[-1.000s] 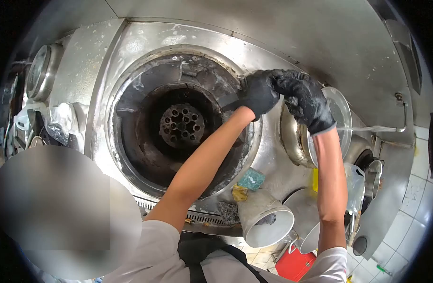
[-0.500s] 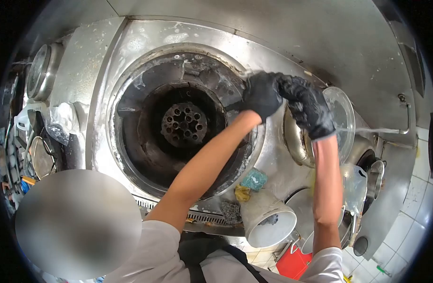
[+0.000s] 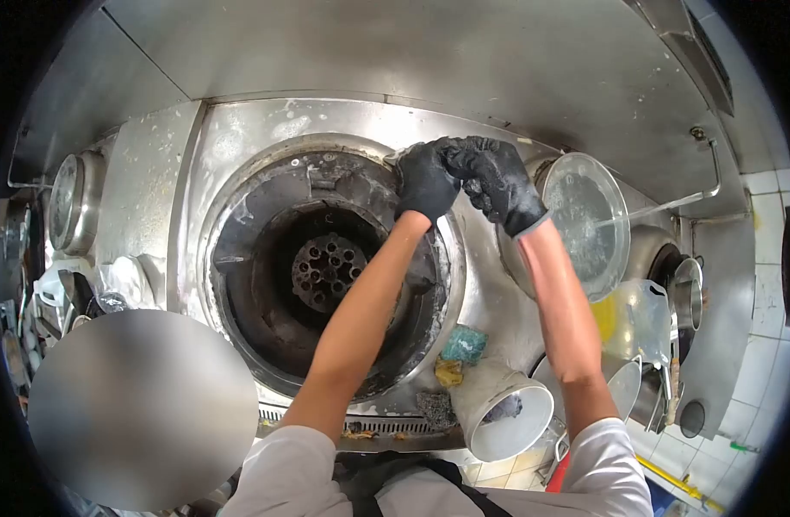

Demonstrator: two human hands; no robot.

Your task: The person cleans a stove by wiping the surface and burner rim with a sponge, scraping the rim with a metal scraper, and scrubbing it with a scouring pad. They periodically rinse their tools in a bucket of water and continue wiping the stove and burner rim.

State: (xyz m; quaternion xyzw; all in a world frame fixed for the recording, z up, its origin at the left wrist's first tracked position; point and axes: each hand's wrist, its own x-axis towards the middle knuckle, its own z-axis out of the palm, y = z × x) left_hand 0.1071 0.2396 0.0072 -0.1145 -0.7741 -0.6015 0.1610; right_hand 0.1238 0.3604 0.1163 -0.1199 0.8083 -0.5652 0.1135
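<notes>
Both of my hands wear black gloves and meet above the back-right rim of the round wok burner [image 3: 240, 284]. My left hand [image 3: 429, 183] is curled closed, knuckles up. Fingers bent, my right hand [image 3: 498, 185] presses against it from the right. A small pale edge of something shows at the far left side of my left hand; what it is, I cannot make out. Just right of my right hand, a clear round basin [image 3: 584, 226] sits under a thin stream of water from a spout [image 3: 705, 191].
A white bucket [image 3: 533, 409] lies tilted at the front, with a green scouring pad [image 3: 465, 344], a yellow sponge [image 3: 449, 372] and a steel-wool scrubber [image 3: 436, 410] beside it. Pots and a clear plastic jug [image 3: 640, 310] stand at right. A metal pot [image 3: 85, 202] is at far left.
My joined hands have shifted left and away from the basin, and the right hand has come lower beside the left. The camera view has also tilted, showing more of the back wall.
</notes>
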